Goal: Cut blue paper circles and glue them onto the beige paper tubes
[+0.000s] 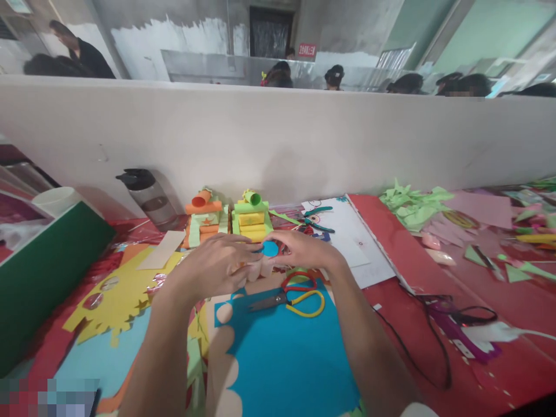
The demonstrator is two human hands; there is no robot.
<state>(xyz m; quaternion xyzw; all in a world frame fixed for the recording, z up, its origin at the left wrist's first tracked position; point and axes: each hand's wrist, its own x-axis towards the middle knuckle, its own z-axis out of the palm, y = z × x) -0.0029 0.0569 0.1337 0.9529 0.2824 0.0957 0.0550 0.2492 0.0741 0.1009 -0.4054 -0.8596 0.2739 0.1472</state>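
Above the table, my left hand [223, 259] and my right hand [299, 250] meet around a small pale paper piece [256, 270]. A round blue paper disc [270, 249] shows between them, at the fingertips of my right hand. Fingers of both hands are bent and closed, and they hide much of the paper. Just below lie scissors [282, 298] with one red and one yellow handle, blades apart. They rest on a blue paper sheet [295, 359], which has rounded bites cut from its left edge.
Two paper models, orange [204, 220] and green-yellow [251, 217], stand behind my hands. A water bottle [150, 197] and a green box [47, 284] are at left. Pliers [317, 223] lie on white sheets [369, 260]. Green paper scraps [412, 202] heap at right. A pale partition [217, 133] runs behind.
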